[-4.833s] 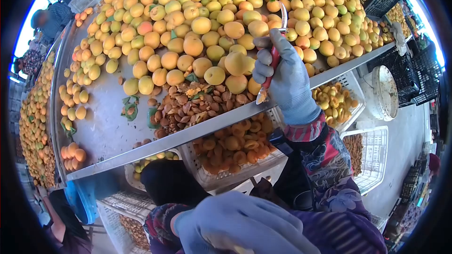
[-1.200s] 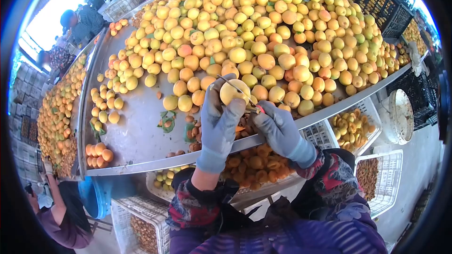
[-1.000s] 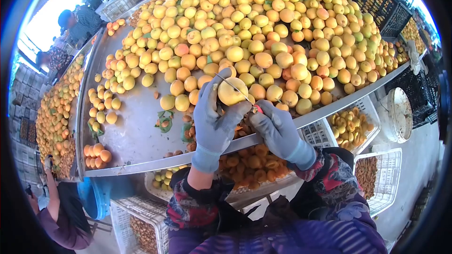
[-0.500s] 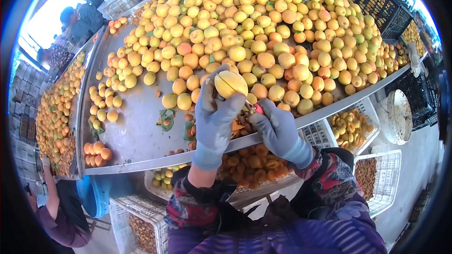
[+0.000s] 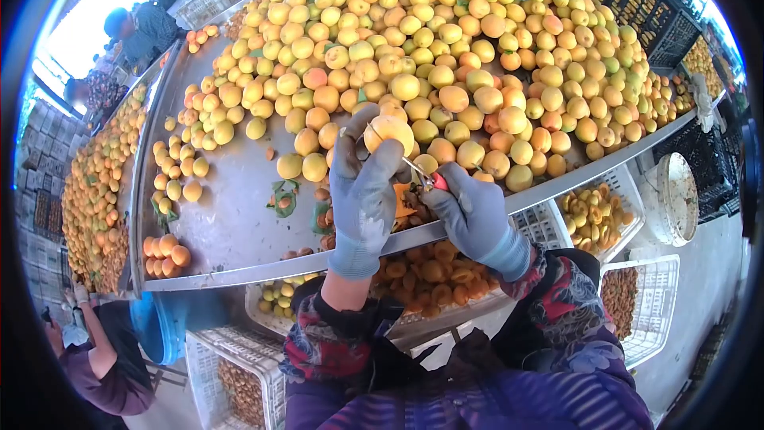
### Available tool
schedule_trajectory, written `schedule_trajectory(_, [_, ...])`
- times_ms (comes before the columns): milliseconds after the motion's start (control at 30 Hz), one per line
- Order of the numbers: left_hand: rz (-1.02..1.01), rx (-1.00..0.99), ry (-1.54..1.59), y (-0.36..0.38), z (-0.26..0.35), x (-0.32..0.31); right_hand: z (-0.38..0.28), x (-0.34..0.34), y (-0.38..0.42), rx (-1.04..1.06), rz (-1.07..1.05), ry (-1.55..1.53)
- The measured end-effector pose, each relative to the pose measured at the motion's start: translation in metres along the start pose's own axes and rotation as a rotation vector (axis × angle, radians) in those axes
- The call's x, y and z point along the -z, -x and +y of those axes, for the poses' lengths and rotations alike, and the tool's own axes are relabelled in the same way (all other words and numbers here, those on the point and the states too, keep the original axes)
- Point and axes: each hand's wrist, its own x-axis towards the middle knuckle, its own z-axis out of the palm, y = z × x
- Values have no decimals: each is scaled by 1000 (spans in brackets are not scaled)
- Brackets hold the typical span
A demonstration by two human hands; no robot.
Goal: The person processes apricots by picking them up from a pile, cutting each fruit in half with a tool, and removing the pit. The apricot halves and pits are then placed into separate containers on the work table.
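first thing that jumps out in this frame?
The huge heap of apricots covering the metal table, filling the upper frame. At centre, the gloved left hand has its grip on one apricot while the right hand works a red-handled knife into it. Below the table edge sits a crate of halved fruit.

There is one view only, from a camera worn on the person's head. It looks forward and steeply down, through a fisheye lens that bends the scene into a circle with black corners. It sits close above the person's own body: the patterned sleeves and lap fill the bottom of the frame, and the left hand point(image 5: 362, 191) and right hand point(image 5: 469, 215) meet near the centre. Beyond them the metal surface point(image 5: 231, 223) runs slantwise across the frame, its near rim falling from upper right to lower left. The heap of apricots point(image 5: 446, 40) fills the top. White crates point(image 5: 637, 287) show below the rim.
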Motion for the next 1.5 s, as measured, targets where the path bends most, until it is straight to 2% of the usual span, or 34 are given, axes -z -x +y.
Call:
schedule_trajectory(67, [-125,166,60,-4,3,13,0,-1,0,7,4,-16])
schedule_trajectory(100, [-92,297,157,-6,0,20,1,-1,0,16,-14,4])
schedule_trajectory(133, [-92,295,158,-7,0,27,2,0,-1,25,-30,24])
schedule_trajectory(200, [-302,462,292,-10,2,36,2,1,1,16,-36,19])
schedule_trajectory(233, [-304,462,291,-10,-1,31,1,1,2,4,-42,13])
schedule_trajectory(300, [-79,171,134,-9,-8,15,0,1,3,1,-37,11])
schedule_trajectory(333, [-77,170,136,-8,-6,9,-1,1,3,-2,-36,8])
schedule_trajectory(400, [-7,43,51,-4,-2,1,2,0,2,21,-21,18])
schedule_trajectory(433, [-3,42,51,-4,0,6,4,-1,1,51,-6,26])
schedule_trajectory(500, [-189,229,37,-6,7,20,5,-2,2,70,-19,32])
schedule_trajectory(533, [-189,227,37,-7,8,23,5,-2,2,89,-28,39])
schedule_trajectory(600, [-165,426,70,-8,7,29,3,0,2,64,-39,32])
schedule_trajectory(633, [-164,425,70,-8,6,28,2,0,3,37,-48,25])
schedule_trajectory(700, [-170,257,143,-7,3,21,3,0,2,41,-33,34])
schedule_trajectory(733, [-171,258,143,-6,5,18,4,0,1,44,-17,42])
schedule_trajectory(800, [-123,158,-19,-4,9,13,4,0,1,57,-11,43])
schedule_trajectory(900, [-162,230,41,2,11,12,4,-2,1,78,-5,60])
schedule_trajectory(967, [-147,208,-12,0,8,13,5,-4,1,87,-9,78])
schedule_trajectory(1167, [-121,197,0,1,5,12,9,-10,3,-24,-128,-285])
schedule_trajectory(1233, [-120,205,26,1,4,10,10,-11,2,-110,-215,-607])
schedule_trajectory(1267, [-102,205,22,1,4,10,7,-9,2,-107,-214,-605])
schedule_trajectory(1333, [-82,206,20,2,4,10,-1,-1,2,-332,-348,-959])
schedule_trajectory(1467, [-94,174,-26,3,7,7,-5,6,2,-344,-414,-985])
schedule_trajectory(1500, [-77,158,-48,3,8,5,-4,6,3,-406,-437,-1027])
